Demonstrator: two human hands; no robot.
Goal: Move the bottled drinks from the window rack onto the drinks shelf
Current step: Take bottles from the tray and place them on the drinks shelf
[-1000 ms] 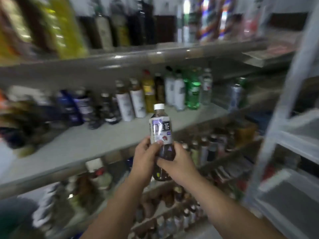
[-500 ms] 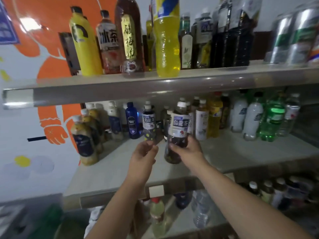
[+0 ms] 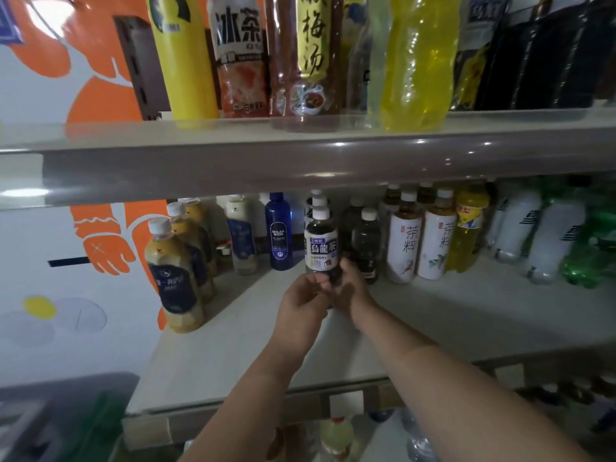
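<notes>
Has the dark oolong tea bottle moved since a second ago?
Yes. The oolong tea bottle, gripped by left hand and right hand, has gone inward past the shelf front edge, to beside the blue soda bottle.

The tea bottle (image 3: pixel 320 251) is near-black, with a white cap and a white label banded in navy. Just left of it, the soda bottle (image 3: pixel 279 231) is cobalt blue. Farther left, the milk-tea bottles (image 3: pixel 173 278) are creamy beige with navy labels. To its right, two white-wrapped bottles (image 3: pixel 403 248) carry black brush characters and a sprig pattern. Beyond them the juice bottle (image 3: pixel 466 235) is yellow. Beneath it the drinks shelf (image 3: pixel 433 321) is pale grey-beige. Above it the upper shelf edge (image 3: pixel 300 161) is glossy taupe. Far left, the wall (image 3: pixel 40 161) is white with an orange figure.
</notes>
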